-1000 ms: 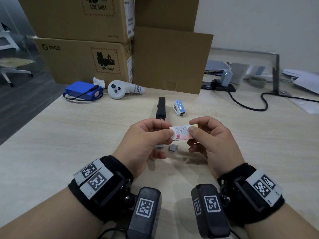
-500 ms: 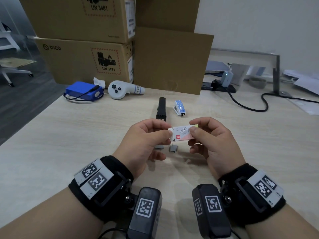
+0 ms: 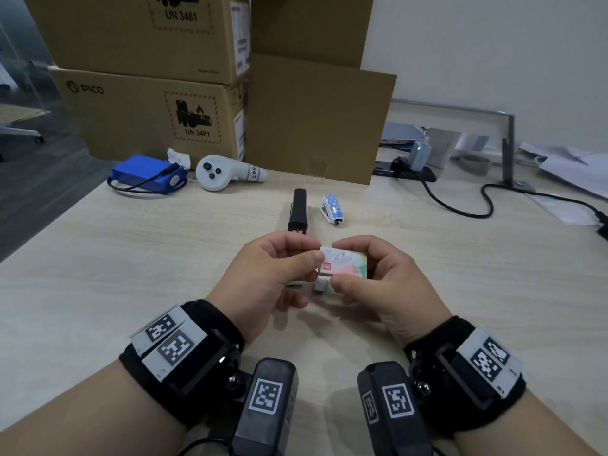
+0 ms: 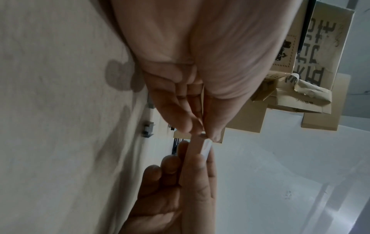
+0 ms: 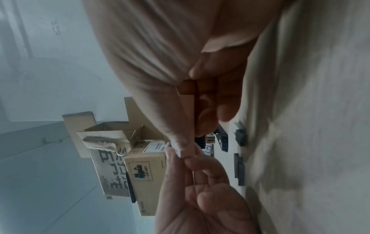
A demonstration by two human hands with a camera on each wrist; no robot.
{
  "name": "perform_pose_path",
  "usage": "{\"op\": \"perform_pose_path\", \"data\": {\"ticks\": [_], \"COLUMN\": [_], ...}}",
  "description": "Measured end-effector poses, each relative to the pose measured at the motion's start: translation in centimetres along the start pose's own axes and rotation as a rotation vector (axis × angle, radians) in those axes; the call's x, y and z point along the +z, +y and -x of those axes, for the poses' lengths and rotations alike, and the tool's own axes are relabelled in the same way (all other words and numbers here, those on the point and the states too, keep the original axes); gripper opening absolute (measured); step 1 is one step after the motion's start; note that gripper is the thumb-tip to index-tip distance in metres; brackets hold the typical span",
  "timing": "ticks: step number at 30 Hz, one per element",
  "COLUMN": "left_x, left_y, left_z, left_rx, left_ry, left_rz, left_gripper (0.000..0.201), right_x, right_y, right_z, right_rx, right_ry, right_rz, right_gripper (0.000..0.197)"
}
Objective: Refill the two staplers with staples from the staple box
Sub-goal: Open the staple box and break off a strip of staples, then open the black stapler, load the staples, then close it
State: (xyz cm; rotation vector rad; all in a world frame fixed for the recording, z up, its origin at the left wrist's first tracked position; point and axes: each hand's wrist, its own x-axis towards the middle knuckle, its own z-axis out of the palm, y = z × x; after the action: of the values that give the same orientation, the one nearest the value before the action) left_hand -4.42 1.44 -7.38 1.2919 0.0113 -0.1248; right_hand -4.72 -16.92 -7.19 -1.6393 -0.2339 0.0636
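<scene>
Pastel staple box — red label | left hand pinches end | right hand grips body

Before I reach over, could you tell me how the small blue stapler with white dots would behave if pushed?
The small blue stapler with white dots probably feels light, being short. It would likely slide on the smooth wooden table rather than roll. Being short and narrow, it might tip sideways.
</scene>
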Motion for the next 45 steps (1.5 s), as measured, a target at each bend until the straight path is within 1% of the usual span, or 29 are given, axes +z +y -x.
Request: {"op": "perform_pose_path", "data": {"ticks": [2,5,6,8,11,12,14,16,17,19,21,22,23,24,26,27,28,30,32,34,36,37,39,40,41,42,43,44,45], "left_x": [-0.1,-0.5,-0.6,-0.8,-0.9,-0.8,-0.8,-0.8,-1.1,-1.3,-1.6,-1.9,-1.9,-2.0,-2.0,-2.0,-2.1,-2.3,-2.4,-2.3,-2.3,-2.3,-2.3,-2.2,-2.0,-1.9,-1.8,-1.7,-1.7], "left_y": [0.0,0.1,0.1,0.2,0.2,0.3,0.5,0.6,0.5,0.5,0.5,0.5,0.6,0.7,0.7,0.7,0.6,0.4,0.4,0.6,0.7,0.8,1.1,1.1,1.1,1.2,1.3,1.4,1.3], "left_z": [-0.3,-0.7,-0.8,-0.8,-1.0,-1.0,-1.1,-1.1,-1.1,-1.3,-1.5,-1.5,-1.5,-1.4,-1.5,-1.5,-1.5,-1.8,-1.9,-1.8,-1.8,-1.8,-1.7,-1.7,-1.7,-1.6,-1.6,-1.6,-1.6], "left_rx": [0.014,0.058,0.079,0.103,0.118,0.122,0.124,0.118,0.113,0.119,0.144,0.161,0.178,0.190,0.203,0.205,0.203,0.189,0.177,0.142,0.095,0.079,0.032,-0.009,-0.041,-0.053,-0.056,-0.058,-0.059], "left_ry": [0.056,0.127,0.142,0.160,0.193,0.201,0.198,0.188,0.191,0.206,0.220,0.224,0.226,0.231,0.252,0.268,0.284,0.295,0.277,0.239,0.244,0.245,0.229,0.204,0.169,0.139,0.116,0.100,0.086], "left_rz": [-0.003,-0.015,-0.042,-0.068,-0.048,-0.041,-0.039,-0.040,-0.031,-0.027,-0.035,-0.043,-0.053,-0.061,-0.067,-0.067,-0.064,-0.044,-0.017,-0.004,0.014,0.029,0.081,0.132,0.193,0.255,0.299,0.315,0.319], "left_gripper": [0.007,0.009,0.010,0.010,0.012,0.014,0.016,0.018,0.018,0.017,0.013,0.012,0.011,0.011,0.009,0.009,0.009,0.009,0.007,0.009,0.020,0.032,0.064,0.073,0.072,0.061,0.046,0.034,0.030], "right_x": [-0.4,-1.6,-2.0,-3.2,-4.4,-4.7,-5.1,-4.5,-3.9,-2.9,-1.5,-0.4,0.7,1.8,3.9,4.7,5.4,6.3,6.7,6.8,6.6,6.4,6.2,6.4,6.7,7.0,7.3,7.4,7.5], "right_y": [-0.1,-0.6,-0.7,-0.2,0.7,1.0,1.3,0.8,0.7,-0.1,-1.1,-1.6,-2.0,-2.4,-3.2,-3.2,-3.3,-3.4,-3.4,-3.3,-3.3,-3.4,-3.7,-3.8,-4.0,-4.1,-4.1,-4.0,-4.0], "right_z": [0.2,-0.3,-0.7,-2.1,-4.3,-5.0,-6.1,-6.7,-7.1,-7.4,-8.0,-8.2,-8.4,-8.5,-8.7,-8.9,-9.2,-9.7,-10.0,-10.2,-9.9,-9.4,-8.0,-7.0,-6.0,-5.1,-4.4,-3.7,-3.3], "right_rx": [0.002,0.077,0.116,0.188,0.310,0.332,0.360,0.397,0.411,0.379,0.253,0.201,0.151,0.117,0.113,0.136,0.157,0.195,0.206,0.196,0.191,0.186,0.151,0.125,0.095,0.064,0.031,-0.005,-0.034], "right_ry": [0.078,0.276,0.335,0.396,0.430,0.437,0.426,0.403,0.395,0.434,0.457,0.434,0.381,0.300,0.155,0.117,0.096,0.077,0.058,0.052,0.088,0.113,0.147,0.137,0.114,0.089,0.071,0.057,0.041], "right_rz": [0.125,0.281,0.318,0.405,0.634,0.682,0.748,0.779,0.812,0.832,0.731,0.692,0.694,0.741,0.863,0.909,0.933,0.973,0.999,1.012,0.917,0.823,0.644,0.581,0.528,0.491,0.479,0.496,0.524], "right_gripper": [0.031,0.019,0.018,0.023,0.048,0.053,0.054,0.058,0.057,0.044,0.027,0.022,0.020,0.022,0.036,0.045,0.051,0.059,0.059,0.054,0.055,0.055,0.051,0.048,0.045,0.044,0.044,0.043,0.043]}}
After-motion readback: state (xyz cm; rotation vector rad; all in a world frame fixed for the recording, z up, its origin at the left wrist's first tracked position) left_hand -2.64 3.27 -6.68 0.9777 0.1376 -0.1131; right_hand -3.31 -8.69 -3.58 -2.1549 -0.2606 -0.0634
